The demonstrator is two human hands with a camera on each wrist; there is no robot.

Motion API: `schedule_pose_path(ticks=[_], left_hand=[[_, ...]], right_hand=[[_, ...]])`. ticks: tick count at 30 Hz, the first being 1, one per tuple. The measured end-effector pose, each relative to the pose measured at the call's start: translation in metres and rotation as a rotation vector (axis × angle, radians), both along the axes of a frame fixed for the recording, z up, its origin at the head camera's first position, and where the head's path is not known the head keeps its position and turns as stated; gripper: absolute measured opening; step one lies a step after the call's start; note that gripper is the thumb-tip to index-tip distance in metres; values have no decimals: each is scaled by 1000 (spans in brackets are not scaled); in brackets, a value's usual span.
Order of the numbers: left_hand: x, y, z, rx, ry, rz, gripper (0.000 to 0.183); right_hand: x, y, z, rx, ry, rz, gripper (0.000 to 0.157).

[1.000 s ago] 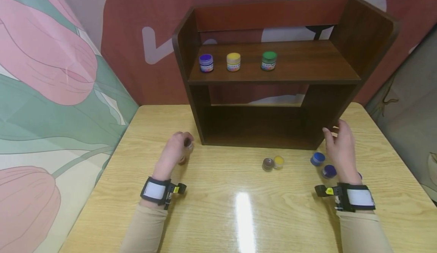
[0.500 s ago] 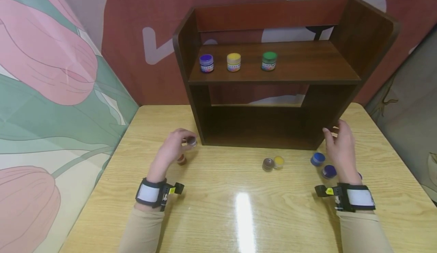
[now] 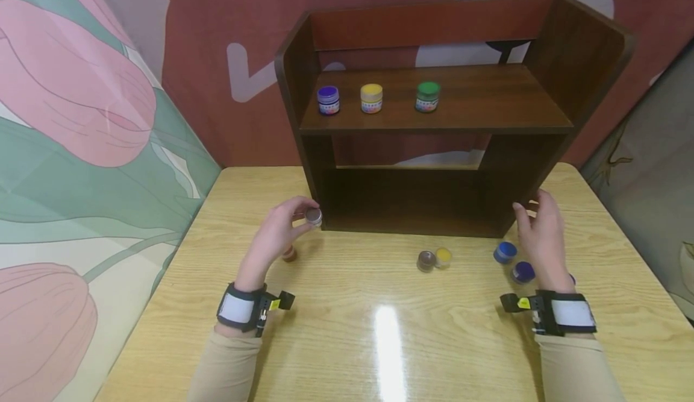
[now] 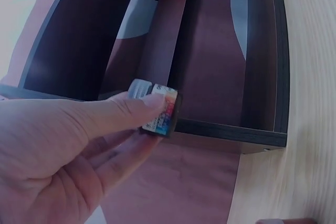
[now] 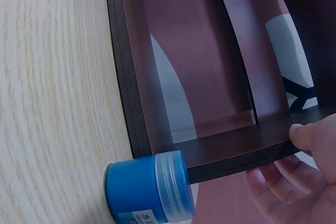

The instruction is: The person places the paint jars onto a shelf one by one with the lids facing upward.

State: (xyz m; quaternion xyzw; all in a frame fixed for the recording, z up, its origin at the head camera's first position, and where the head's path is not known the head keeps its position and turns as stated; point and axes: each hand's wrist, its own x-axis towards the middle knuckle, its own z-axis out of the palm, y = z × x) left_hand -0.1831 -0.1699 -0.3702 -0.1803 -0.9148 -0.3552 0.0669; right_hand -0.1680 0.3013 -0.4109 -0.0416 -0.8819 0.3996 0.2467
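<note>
My left hand (image 3: 276,230) pinches a small paint jar (image 3: 313,216) with a dark greyish-brown top between thumb and fingers, off the table beside the shelf's lower left corner. In the left wrist view, the jar (image 4: 160,109) shows a colourful label. A reddish-brown jar (image 3: 290,254) stands on the table just below that hand, partly covered. My right hand (image 3: 542,239) holds the right side panel of the dark wooden shelf (image 3: 406,129). In the right wrist view, its thumb (image 5: 302,136) lies on the panel's edge with fingers on the outer side.
Purple (image 3: 328,100), yellow (image 3: 371,99) and green (image 3: 427,97) jars stand on the upper board. On the table (image 3: 336,342) are a brown jar (image 3: 426,261) touching a yellow one (image 3: 443,258). Blue (image 3: 505,252) and dark blue (image 3: 523,272) jars stand near the right wrist.
My left hand has carried the paint jar up and to the right, close to the shelf's left side, uncovering more of its top. The right hand stays in place.
</note>
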Motion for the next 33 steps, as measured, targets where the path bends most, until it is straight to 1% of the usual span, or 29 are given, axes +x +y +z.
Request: schedule_pose_path(ticks=[3,9,15,20,24,33], left_hand=[[0,2,0,9,16,-24,35],[2,3,2,52,23,-80,38],[4,7,5,59,30,-96,39],[6,12,8,62,19,-106,40],[7,15,9,71,10,-129,41],[13,25,14,80,45,-146,43]], right_hand=[[0,0,0,3,6,-4,47],[0,0,0,2,9,-3,46],[0,1,-1,0,10,-4,46],[-1,1,-1,4,12,-3,46],[-1,2,-1,10,19,-4,46],[-1,2,-1,13,23,-1,45]])
